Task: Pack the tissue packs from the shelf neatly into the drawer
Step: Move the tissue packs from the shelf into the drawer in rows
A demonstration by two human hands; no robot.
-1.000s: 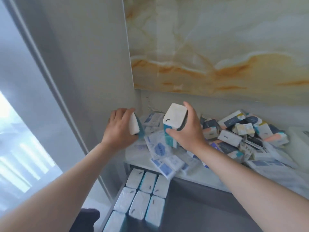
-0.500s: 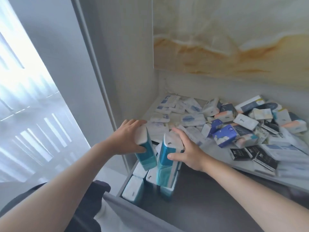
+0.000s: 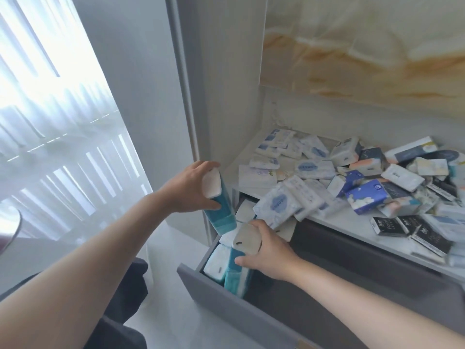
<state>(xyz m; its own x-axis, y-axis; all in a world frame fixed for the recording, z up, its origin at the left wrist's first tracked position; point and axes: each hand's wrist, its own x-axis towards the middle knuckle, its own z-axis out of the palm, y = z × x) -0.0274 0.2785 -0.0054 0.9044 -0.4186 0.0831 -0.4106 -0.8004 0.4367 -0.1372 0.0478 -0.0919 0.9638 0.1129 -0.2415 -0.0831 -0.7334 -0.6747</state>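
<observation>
Since the earlier frame the right hand (image 3: 268, 250) has sunk lower into the drawer (image 3: 226, 295), carrying its teal tissue pack (image 3: 239, 270) down beside the white packs (image 3: 216, 263) already standing at the drawer's left end. Its fingers are closed around that pack's top. The left hand (image 3: 191, 190) is wrapped shut on a second teal pack (image 3: 219, 207), held upright above the drawer's left end. Behind and above the drawer, the shelf (image 3: 347, 222) carries a loose heap of mixed tissue packs (image 3: 352, 180).
</observation>
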